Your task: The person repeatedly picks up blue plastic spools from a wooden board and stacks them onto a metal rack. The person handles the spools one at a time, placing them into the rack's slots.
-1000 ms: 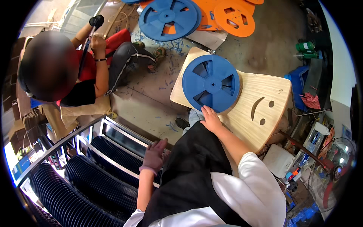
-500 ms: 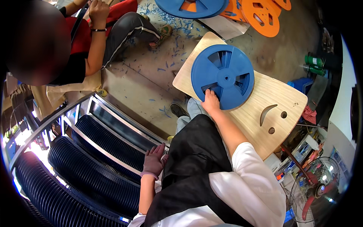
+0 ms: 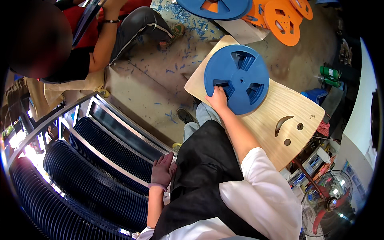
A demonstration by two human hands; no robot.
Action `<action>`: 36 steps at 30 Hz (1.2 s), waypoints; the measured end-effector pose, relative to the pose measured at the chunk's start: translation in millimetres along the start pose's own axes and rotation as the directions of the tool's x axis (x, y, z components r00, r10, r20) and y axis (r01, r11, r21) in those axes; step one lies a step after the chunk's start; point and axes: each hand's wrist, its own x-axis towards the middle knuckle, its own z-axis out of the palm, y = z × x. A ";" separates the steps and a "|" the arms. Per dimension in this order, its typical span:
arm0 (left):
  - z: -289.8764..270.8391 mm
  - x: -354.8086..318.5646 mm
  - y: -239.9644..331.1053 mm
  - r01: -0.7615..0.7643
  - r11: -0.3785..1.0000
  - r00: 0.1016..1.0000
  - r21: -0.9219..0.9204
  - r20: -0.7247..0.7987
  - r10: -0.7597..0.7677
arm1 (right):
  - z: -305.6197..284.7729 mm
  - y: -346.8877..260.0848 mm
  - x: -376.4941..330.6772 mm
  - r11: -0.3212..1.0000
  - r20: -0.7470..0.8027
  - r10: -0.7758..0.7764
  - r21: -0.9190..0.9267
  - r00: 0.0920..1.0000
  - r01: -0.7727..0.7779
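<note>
Head view puts the round blue plastic reel with three cut-out windows (image 3: 237,79) flat on the pale wooden table (image 3: 298,116), toward its far corner, and your right hand (image 3: 218,99) lies on the reel's near rim with the fingers spread flat on it and the tips at one window's edge, pressing rather than clamping as far as you can tell. Your left hand (image 3: 162,171) hangs open and empty at your side, fingers loosely together, just beside the dark ribbed hoses in their metal frame (image 3: 86,160), well apart from the reel.

Judging how far along you are: the reel is set down and steadied on the table, and nothing is yet fitted to it or wound on it (its hub and windows show bare). So the placing looks done, and whatever handling the reel needs looks not yet begun.

Further out, more reels lie on the concrete floor (image 3: 156,84): a larger blue reel (image 3: 212,7) and orange reels (image 3: 282,18). A seated person in a red top (image 3: 80,44) works at the upper left.
</note>
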 end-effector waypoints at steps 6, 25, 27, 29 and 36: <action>-2.7 -0.3 -4.7 0.006 1.000 1.000 -0.014 0.003 -0.006 | -15.9 -9.1 19.2 0.974 0.066 0.225 0.001 0.972 -0.225; -23.4 -42.4 -7.0 -0.130 0.988 0.931 -0.088 -0.352 0.092 | -131.3 -8.7 -62.6 0.999 0.055 -0.039 0.017 0.998 0.038; -35.1 -50.5 -4.0 -0.103 0.992 0.920 -0.078 -0.387 0.065 | -170.2 -34.7 -95.6 0.990 0.093 -0.105 0.105 0.990 0.095; -35.2 -46.8 1.3 -0.128 0.986 0.935 -0.106 -0.345 0.084 | -201.1 -53.3 -132.6 0.959 0.082 -0.253 0.150 0.964 0.239; -6.8 -63.8 -8.8 -0.131 0.962 0.882 -0.240 -0.471 0.002 | -250.9 -170.6 -228.4 0.597 0.440 -0.330 0.783 0.835 -0.177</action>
